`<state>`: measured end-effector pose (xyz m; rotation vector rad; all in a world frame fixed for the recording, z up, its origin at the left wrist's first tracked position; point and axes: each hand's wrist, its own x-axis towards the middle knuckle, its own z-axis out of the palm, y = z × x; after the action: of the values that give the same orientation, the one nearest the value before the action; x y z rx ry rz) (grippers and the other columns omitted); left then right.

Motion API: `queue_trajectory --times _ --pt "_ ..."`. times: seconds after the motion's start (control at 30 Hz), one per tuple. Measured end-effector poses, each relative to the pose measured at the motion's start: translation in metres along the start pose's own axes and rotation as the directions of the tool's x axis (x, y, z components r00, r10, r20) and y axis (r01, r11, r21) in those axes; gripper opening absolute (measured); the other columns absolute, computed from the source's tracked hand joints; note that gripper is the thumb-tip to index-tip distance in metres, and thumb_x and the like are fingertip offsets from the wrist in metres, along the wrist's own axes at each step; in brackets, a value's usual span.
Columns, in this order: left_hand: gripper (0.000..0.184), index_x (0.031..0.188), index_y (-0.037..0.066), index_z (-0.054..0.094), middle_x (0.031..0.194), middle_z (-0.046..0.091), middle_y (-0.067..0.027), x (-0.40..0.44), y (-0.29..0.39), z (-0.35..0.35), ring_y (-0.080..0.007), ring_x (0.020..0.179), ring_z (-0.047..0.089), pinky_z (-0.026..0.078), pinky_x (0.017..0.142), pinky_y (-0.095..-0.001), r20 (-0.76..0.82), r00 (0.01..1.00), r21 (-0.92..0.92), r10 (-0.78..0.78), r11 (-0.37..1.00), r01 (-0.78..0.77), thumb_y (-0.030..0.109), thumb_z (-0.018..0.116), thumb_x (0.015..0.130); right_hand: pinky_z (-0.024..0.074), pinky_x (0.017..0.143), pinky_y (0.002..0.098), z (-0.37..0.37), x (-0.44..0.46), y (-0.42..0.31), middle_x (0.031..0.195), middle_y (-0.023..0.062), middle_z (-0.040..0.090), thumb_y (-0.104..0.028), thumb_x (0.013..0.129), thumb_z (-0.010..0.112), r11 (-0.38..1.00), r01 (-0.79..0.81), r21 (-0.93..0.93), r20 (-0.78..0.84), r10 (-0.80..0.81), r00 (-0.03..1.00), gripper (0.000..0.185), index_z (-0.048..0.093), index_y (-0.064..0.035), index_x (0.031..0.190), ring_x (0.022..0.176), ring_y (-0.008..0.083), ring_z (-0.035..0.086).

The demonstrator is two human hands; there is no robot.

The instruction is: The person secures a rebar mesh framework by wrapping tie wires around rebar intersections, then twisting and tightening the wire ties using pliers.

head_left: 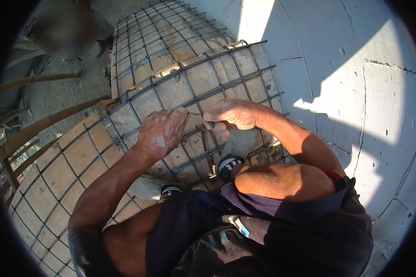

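Observation:
Between my two hands runs a short thin dark wire (195, 114), just above the rebar grid (203, 95). My left hand (164, 130), dusty with pale patches, is closed on one end of the wire with its back to the camera. At the other end my right hand (229, 115) pinches the wire between thumb and finger. Below the right hand a dark tool-like object (205, 143) stands out against the bars; what it is cannot be made out. Both hands are over the crossing bars, above wooden boards (171, 94).
A block wall (328, 83) stands on the right, partly sunlit. More rebar mesh (55, 184) over boards lies at the lower left. Curved wooden strips (41, 127) reach in from the left. Another person (101, 30) is at the upper left. My shoes (227, 167) rest on the grid.

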<state>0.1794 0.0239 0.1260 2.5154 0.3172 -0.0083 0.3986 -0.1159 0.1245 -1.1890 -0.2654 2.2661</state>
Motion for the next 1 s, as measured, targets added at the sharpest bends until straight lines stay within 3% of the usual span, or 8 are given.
queue_trajectory --times 0.13,0.27,0.4,0.5,0.6,0.73,0.9,1.0 --pt "0.021 0.103 0.002 0.062 0.086 0.065 -0.0196 0.001 0.003 -0.005 -0.0397 0.081 0.065 0.050 0.073 -0.0459 0.164 0.968 -0.401 -0.188 0.884 0.240 0.022 0.054 0.100 0.0525 0.072 0.0330 0.012 0.007 -0.001 0.081 0.0034 0.065 -0.036 0.100 0.060 0.840 0.076 -0.537 -0.243 -0.240 0.940 0.034 0.064 -0.0025 0.103 0.077 0.0138 0.064" --pt "0.027 0.107 0.003 0.063 0.089 0.066 -0.0200 -0.006 0.009 0.011 -0.0407 0.087 0.065 0.050 0.076 -0.0470 0.363 0.907 -0.410 -0.214 0.837 0.362 0.027 0.051 0.102 0.0519 0.075 0.0349 0.029 0.001 0.026 0.096 0.0108 0.070 -0.026 0.094 0.066 0.748 0.248 -0.615 -0.264 -0.492 0.830 0.030 0.064 -0.0009 0.111 0.085 0.0196 0.066" --pt "0.032 0.112 0.004 0.065 0.078 0.064 -0.0127 -0.006 0.001 0.031 -0.0301 0.074 0.065 0.050 0.068 -0.0397 0.338 0.934 -0.508 -0.117 0.812 0.286 0.030 0.049 0.103 0.0517 0.073 0.0361 0.032 -0.003 0.031 0.092 0.0137 0.069 -0.025 0.094 0.068 0.773 0.086 -0.629 -0.354 -0.383 0.853 0.028 0.065 -0.0023 0.109 0.084 0.0211 0.065" --pt "0.036 0.114 0.004 0.065 0.073 0.056 -0.0025 0.006 -0.004 0.022 -0.0141 0.064 0.052 0.044 0.061 -0.0286 0.784 0.595 -0.559 -0.176 0.215 0.801 0.034 0.047 0.105 0.0506 0.070 0.0364 0.025 -0.006 0.032 0.087 0.0111 0.069 -0.025 0.095 0.066 0.777 0.089 -0.623 -0.397 -0.413 0.820 0.026 0.065 -0.0019 0.106 0.078 0.0199 0.064" --pt "0.037 0.114 0.002 0.065 0.075 0.052 0.0032 0.010 -0.014 0.030 -0.0047 0.063 0.043 0.039 0.058 -0.0217 0.781 0.617 -0.614 -0.096 0.058 0.787 0.034 0.048 0.105 0.0509 0.072 0.0378 0.013 -0.008 0.037 0.088 0.0111 0.070 -0.026 0.093 0.066 0.722 0.044 -0.691 -0.435 -0.464 0.772 0.027 0.065 -0.0024 0.106 0.080 0.0219 0.065" --pt "0.043 0.119 0.001 0.063 0.085 0.058 -0.0027 0.031 -0.018 0.033 -0.0105 0.073 0.052 0.045 0.068 -0.0271 0.745 0.621 -0.520 -0.241 0.372 0.769 0.040 0.051 0.102 0.0517 0.077 0.0393 -0.004 -0.018 0.040 0.094 0.0133 0.071 -0.025 0.090 0.067 0.723 -0.160 -0.672 -0.593 -0.395 0.701 0.026 0.067 -0.0037 0.105 0.086 0.0267 0.067" --pt "0.053 0.123 0.000 0.061 0.115 0.064 -0.0158 0.063 -0.029 0.034 -0.0284 0.107 0.062 0.046 0.096 -0.0410 0.604 0.738 -0.399 -0.302 0.686 0.608 0.046 0.050 0.100 0.0524 0.075 0.0388 -0.064 -0.035 0.071 0.088 0.0158 0.071 -0.023 0.089 0.064 0.785 -0.232 -0.574 -0.799 -0.477 0.366 0.023 0.068 -0.0021 0.098 0.084 0.0303 0.069" --pt "0.051 0.124 0.001 0.061 0.123 0.065 -0.0194 0.084 -0.028 0.028 -0.0349 0.115 0.061 0.045 0.100 -0.0425 0.514 0.808 -0.310 -0.288 0.816 0.488 0.044 0.051 0.098 0.0529 0.072 0.0403 -0.080 -0.030 0.080 0.084 0.0165 0.070 -0.021 0.090 0.063 0.769 -0.317 -0.555 -0.831 -0.497 0.249 0.020 0.067 -0.0025 0.097 0.080 0.0312 0.069"
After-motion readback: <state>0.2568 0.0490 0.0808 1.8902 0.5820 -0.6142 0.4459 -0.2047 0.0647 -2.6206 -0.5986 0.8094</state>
